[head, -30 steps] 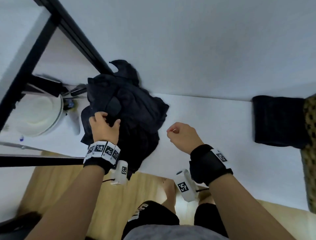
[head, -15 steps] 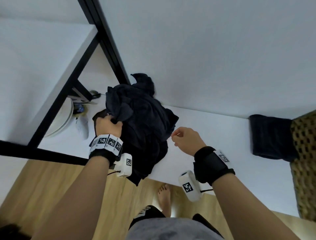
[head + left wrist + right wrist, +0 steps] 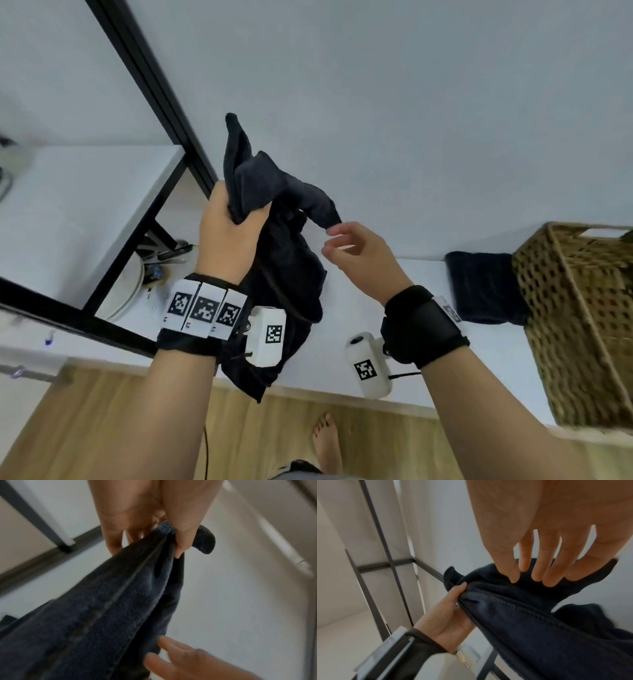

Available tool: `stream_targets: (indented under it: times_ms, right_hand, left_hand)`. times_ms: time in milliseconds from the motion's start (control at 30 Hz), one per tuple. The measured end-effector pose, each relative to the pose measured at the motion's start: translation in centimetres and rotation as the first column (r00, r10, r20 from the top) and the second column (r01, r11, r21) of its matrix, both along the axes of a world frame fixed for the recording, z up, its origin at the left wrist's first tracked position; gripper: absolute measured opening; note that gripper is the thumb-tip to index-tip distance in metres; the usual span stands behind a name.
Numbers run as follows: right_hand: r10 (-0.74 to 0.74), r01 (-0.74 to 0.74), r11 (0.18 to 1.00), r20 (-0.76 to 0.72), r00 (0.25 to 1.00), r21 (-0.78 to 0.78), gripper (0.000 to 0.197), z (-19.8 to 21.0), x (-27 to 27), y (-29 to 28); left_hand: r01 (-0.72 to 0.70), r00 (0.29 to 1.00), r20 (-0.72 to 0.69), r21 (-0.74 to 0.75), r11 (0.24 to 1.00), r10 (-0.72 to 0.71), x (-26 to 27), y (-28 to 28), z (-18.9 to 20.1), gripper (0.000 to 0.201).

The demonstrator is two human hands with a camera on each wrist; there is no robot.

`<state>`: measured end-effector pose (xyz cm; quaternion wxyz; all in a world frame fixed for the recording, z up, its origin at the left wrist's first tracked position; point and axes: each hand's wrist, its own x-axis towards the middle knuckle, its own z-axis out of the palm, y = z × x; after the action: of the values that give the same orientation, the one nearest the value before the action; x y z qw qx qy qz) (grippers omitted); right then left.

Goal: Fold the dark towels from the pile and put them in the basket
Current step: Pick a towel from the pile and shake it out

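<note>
My left hand [image 3: 236,212] grips a bunched dark towel [image 3: 287,260] and holds it up above the white table [image 3: 404,274]. The towel's lower part hangs down past the table's front edge. My right hand [image 3: 337,240] is open, with its fingertips touching a dangling corner of the towel. In the left wrist view the left hand [image 3: 171,536] pinches the towel [image 3: 106,615] by its hem. In the right wrist view the straight fingers [image 3: 537,573] lie on the towel [image 3: 530,615]. A folded dark towel [image 3: 486,287] lies beside the woven basket [image 3: 582,325] at the right.
A black metal frame [image 3: 161,96] with a white shelf [image 3: 78,205] stands at the left. White plates [image 3: 128,291] sit under it. The wall is close behind the table. Below the edge are the wooden floor and my bare foot [image 3: 325,435].
My left hand has lifted the towel up off the table. The right hand has risen with it and uncurled its fingers at the hanging corner.
</note>
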<state>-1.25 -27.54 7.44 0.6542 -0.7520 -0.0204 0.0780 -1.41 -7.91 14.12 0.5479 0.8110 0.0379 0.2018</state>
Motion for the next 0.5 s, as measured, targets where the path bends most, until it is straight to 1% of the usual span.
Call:
stream_targets:
  times_ms: [33,100,167,233,267,300,333,367,400,433,467,500]
  right_hand:
    - [-0.018,0.016,0.999,0.041,0.999,0.03,0.033,0.8,-0.4,-0.8]
    - [-0.086,0.083,0.996,0.135,0.987,0.024,0.06,2.3,-1.2,-2.5]
    - [-0.176,0.172,0.984,0.188,0.966,0.039,0.083,3.7,-1.8,-4.2]
    - [-0.291,0.285,0.956,0.158,0.943,0.064,0.096,4.6,-2.4,-6.2]
    - [-0.336,0.334,0.942,0.13,0.933,0.034,0.1,4.8,-2.6,-7.3]
    - [-0.344,0.347,0.938,0.097,0.934,-0.007,0.1,4.9,-2.8,-8.5]
    - [-0.314,0.315,0.948,0.054,0.948,-0.03,0.093,4.7,-3.2,-9.7]
    - [-0.255,0.256,0.966,0.009,0.967,-0.047,0.076,4.4,-3.5,-10.8]
    - [-0.193,0.191,0.98,-0.025,0.981,-0.054,0.053,4.1,-3.9,-11.7]
    - [-0.15,0.148,0.988,-0.034,0.988,-0.052,0.03,3.7,-4.5,-12.5]
    - [-0.137,0.136,0.99,-0.031,0.99,-0.042,0.013,3.2,-5.1,-13.2]
    - [-0.15,0.15,0.988,-0.03,0.988,-0.03,0.009,2.7,-5.9,-13.8]
  left_hand:
    - [0.059,0.998,0.031,-0.032,0.998,-0.058,-0.3,-1.3,1.3,0.027]
    - [0.151,0.986,0.075,-0.059,0.987,-0.146,-1.0,-3.9,3.5,0.03]
    - [0.218,0.973,0.09,-0.077,0.973,-0.21,-1.4,-6.2,4.9,0.029]
    - [0.273,0.961,0.07,-0.106,0.956,-0.267,-1.9,-8.3,5.5,0.025]
    - [0.297,0.955,0.053,-0.13,0.946,-0.292,-2.1,-9.2,5.5,0.024]
    - [0.32,0.947,0.036,-0.175,0.931,-0.319,-2.2,-10.1,5.5,0.023]
    - [0.342,0.937,0.019,-0.24,0.908,-0.348,-2.3,-10.9,5.2,0.024]
    - [0.36,0.926,-0.002,-0.304,0.882,-0.378,-2.3,-11.7,4.9,0.029]
    - [0.372,0.914,-0.023,-0.347,0.861,-0.405,-2.3,-12.4,4.3,0.035]
    - [0.379,0.904,-0.047,-0.369,0.849,-0.424,-2.5,-13.1,3.7,0.038]
    - [0.384,0.894,-0.073,-0.38,0.841,-0.441,-2.8,-13.9,3.0,0.037]
    - [0.385,0.885,-0.104,-0.386,0.838,-0.455,-3.2,-14.6,2.3,0.033]
